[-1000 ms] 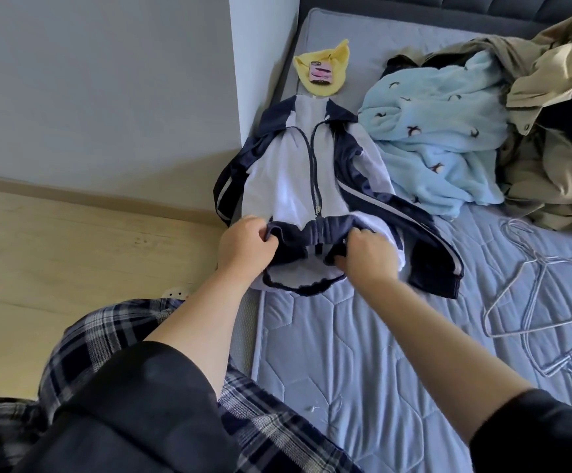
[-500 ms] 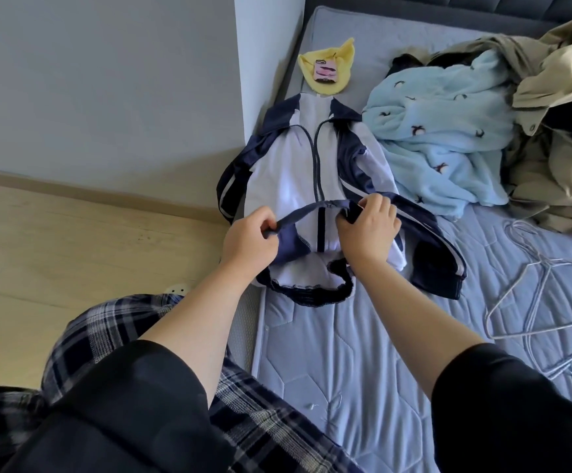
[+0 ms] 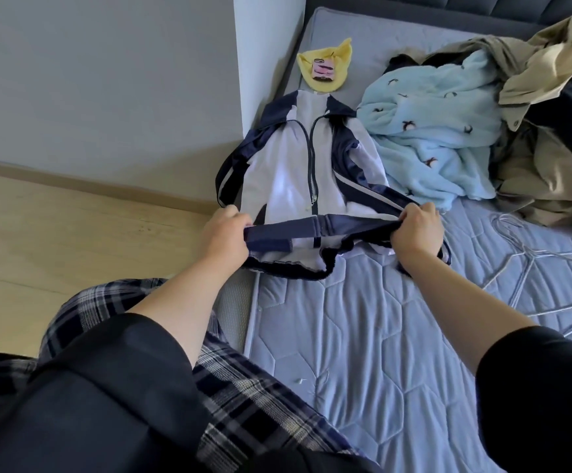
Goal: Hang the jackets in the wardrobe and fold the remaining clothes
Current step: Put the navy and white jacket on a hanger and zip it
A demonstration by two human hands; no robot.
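Note:
A white and navy zip-up track jacket (image 3: pixel 288 165) lies flat on the blue quilted mattress (image 3: pixel 363 336), collar away from me. My left hand (image 3: pixel 224 235) grips the left end of its navy hem band. My right hand (image 3: pixel 416 230) grips the right end, and the band is stretched taut between them, lifted off the mattress. A light blue fleece garment (image 3: pixel 438 131) with small dark prints lies to the jacket's right. Behind it sits a heap with a beige coat (image 3: pixel 550 97) and darker clothes.
Thin wire hangers (image 3: pixel 530 268) lie on the mattress at the right. A yellow cloth (image 3: pixel 325 66) with a pink phone (image 3: pixel 323 68) on it rests beyond the jacket's collar. A grey wall corner (image 3: pixel 267 80) borders the bed's left side, with wooden floor (image 3: pixel 73 233) below.
Both hands have moved apart along the jacket's hem, the right one farther right, pulling the bunched navy band out straight and wide.

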